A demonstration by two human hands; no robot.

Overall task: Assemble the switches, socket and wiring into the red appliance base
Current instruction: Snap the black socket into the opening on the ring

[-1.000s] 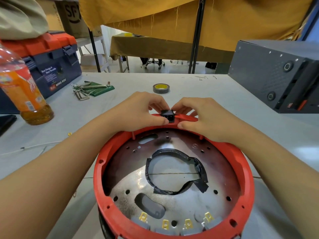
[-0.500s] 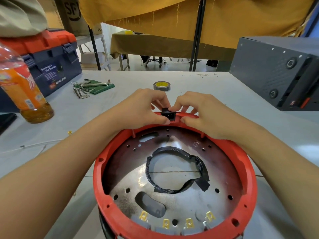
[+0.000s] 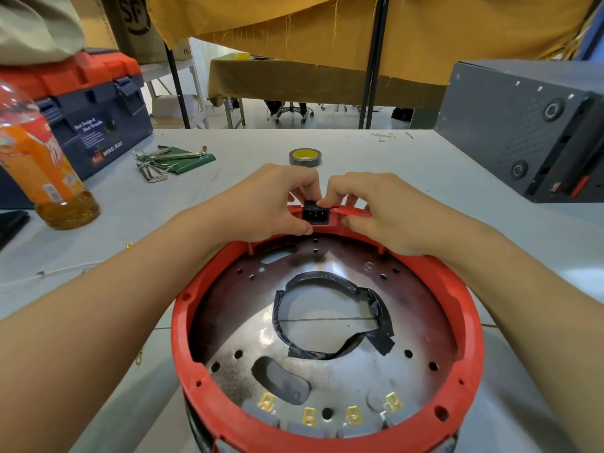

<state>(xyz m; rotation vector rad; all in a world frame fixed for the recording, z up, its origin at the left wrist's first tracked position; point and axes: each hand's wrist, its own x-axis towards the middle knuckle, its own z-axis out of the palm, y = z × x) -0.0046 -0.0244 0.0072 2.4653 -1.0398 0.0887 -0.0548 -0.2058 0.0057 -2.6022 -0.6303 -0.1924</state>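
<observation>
The round red appliance base point(image 3: 183, 325) stands open-side up in front of me, its metal plate point(image 3: 330, 377) showing a ring of black tape point(image 3: 376, 308). A black power socket point(image 3: 314, 213) with three pins facing me sits at the far rim. My left hand point(image 3: 271, 204) pinches the socket from the left, thumb under it. My right hand point(image 3: 379, 210) pinches it from the right, fingertips on its top edge, other fingers curled over the red rim. Grey switch backs with yellow terminals point(image 3: 309, 416) line the near wall.
An orange drink bottle point(image 3: 42, 161) and a blue-and-red toolbox point(image 3: 94, 103) stand at the left. Hex keys on a green pouch point(image 3: 173, 158) and a roll of tape point(image 3: 304, 157) lie beyond the base. A dark grey machine box point(image 3: 523, 125) fills the right.
The socket has turned at the far rim so its pinned face now shows toward me. Both hands stayed on it, their fingers shifted slightly around it.
</observation>
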